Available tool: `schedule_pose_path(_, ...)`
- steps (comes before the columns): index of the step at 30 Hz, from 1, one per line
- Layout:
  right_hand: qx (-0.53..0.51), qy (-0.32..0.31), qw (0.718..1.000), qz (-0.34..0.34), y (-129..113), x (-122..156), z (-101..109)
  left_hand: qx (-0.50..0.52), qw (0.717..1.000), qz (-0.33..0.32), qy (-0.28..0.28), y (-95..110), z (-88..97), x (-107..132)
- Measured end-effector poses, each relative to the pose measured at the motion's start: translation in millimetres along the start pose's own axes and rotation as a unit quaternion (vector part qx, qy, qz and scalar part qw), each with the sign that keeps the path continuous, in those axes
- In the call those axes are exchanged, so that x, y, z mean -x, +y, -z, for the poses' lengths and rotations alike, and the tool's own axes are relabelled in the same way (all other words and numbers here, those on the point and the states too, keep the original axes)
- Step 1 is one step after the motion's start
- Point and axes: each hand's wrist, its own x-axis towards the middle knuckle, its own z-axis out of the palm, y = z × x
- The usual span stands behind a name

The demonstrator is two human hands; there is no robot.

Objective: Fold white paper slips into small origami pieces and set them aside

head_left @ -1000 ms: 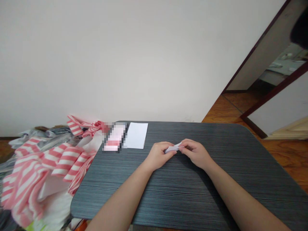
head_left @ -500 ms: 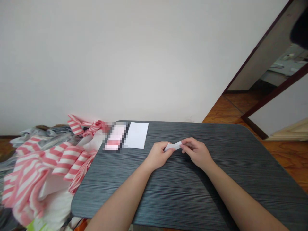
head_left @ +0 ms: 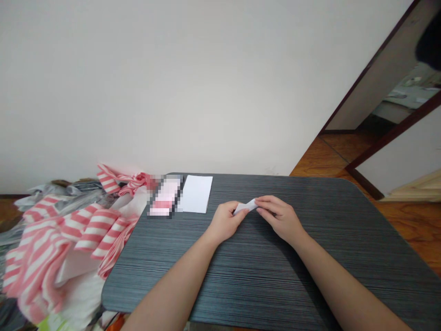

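Both my hands meet over the middle of a dark grey striped table (head_left: 262, 285). Between them is a small folded piece of white paper (head_left: 245, 206), held just above the tabletop. My left hand (head_left: 225, 222) is curled with its fingertips pinching the paper's left end. My right hand (head_left: 279, 217) pinches the right end with thumb and fingers pressed together. Most of the paper is hidden by my fingers.
A flat white sheet of paper (head_left: 197, 194) lies at the table's far left, beside a blurred pink and white object (head_left: 165, 196). Pink and white striped bags (head_left: 62, 243) are heaped left of the table. A wall stands behind; wooden floor and a doorway lie to the right.
The folded paper has tilted and risen slightly between my fingers. My right hand's fingers have slid leftward over it. Both arms stay where they were.
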Motion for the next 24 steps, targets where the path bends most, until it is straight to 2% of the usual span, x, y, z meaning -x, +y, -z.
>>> schedule_pose_path(4,-0.002,-0.018,1.0,-0.002,0.8,0.0,-0.2,-0.005,0.998,-0.057,0.006,1.1,-0.2,-0.7)
schedule_pose_path(8,-0.003,-0.023,1.0,-0.01,0.4,0.7,0.0,-0.004,0.996,-0.086,0.018,-0.1,-1.1,-0.7)
schedule_pose_path(13,-0.012,-0.039,0.999,-0.031,-0.6,0.0,0.0,-0.004,0.995,-0.098,0.01,-1.0,-1.4,0.0)
schedule_pose_path(24,0.001,-0.028,1.0,-0.012,-5.6,-3.8,-0.3,-0.014,0.995,-0.103,-0.01,0.4,-2.3,0.4)
